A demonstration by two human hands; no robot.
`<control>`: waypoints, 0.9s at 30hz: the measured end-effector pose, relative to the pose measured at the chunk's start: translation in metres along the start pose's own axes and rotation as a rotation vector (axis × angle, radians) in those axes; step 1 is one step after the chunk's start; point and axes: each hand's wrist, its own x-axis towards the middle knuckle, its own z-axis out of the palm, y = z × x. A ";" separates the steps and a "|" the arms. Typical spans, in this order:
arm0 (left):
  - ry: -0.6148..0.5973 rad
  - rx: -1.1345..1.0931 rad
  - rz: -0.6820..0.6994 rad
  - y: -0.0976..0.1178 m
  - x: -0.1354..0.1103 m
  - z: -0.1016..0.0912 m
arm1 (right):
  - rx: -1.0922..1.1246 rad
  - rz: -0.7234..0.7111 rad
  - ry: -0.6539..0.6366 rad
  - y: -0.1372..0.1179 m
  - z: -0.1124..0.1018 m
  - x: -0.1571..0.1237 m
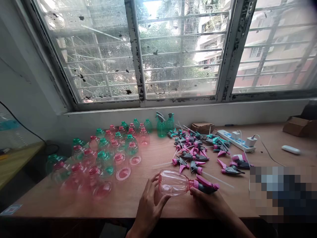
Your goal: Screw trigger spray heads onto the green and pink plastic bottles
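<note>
Near the front edge of the table a clear pink spray bottle (173, 182) lies sideways in the air between my hands, its neck pointing right. My left hand (151, 200) is wrapped round the base end of the bottle, thumb below and fingers behind. A pink and black trigger spray head (206, 184) sits on the neck. My right hand (206, 198) grips it at the collar from below; part of its fingers is hidden behind the head. Just beyond lies a pile of loose pink, teal and black spray heads (192, 147) with thin tubes.
Several pink and green bottles without heads (106, 155) crowd the table's left side, some lying down. Two green bottles with heads (161, 127) stand by the wall. A white power strip (235, 140), a cardboard box (300, 125) and a white oblong object (291, 149) are on the right.
</note>
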 end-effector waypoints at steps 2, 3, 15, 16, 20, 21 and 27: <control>0.010 -0.011 -0.020 -0.001 0.000 0.000 | -0.019 -0.011 -0.006 -0.003 0.002 -0.001; 0.017 -0.015 -0.023 -0.002 0.000 0.000 | -0.028 -0.015 -0.004 -0.004 0.002 -0.002; 0.006 -0.059 -0.058 -0.001 0.001 -0.003 | 0.010 0.025 0.051 0.008 0.000 0.003; 0.008 -0.071 -0.065 -0.001 0.001 -0.003 | 0.008 0.023 0.048 0.008 0.000 0.004; 0.005 -0.079 -0.037 -0.006 0.002 0.000 | 0.041 0.018 0.039 0.004 0.000 0.003; 0.011 -0.072 -0.026 -0.007 0.003 0.001 | 0.061 0.017 0.036 0.003 0.001 0.003; 0.004 -0.056 -0.050 -0.001 0.003 -0.001 | 0.117 -0.054 0.017 -0.003 0.005 0.002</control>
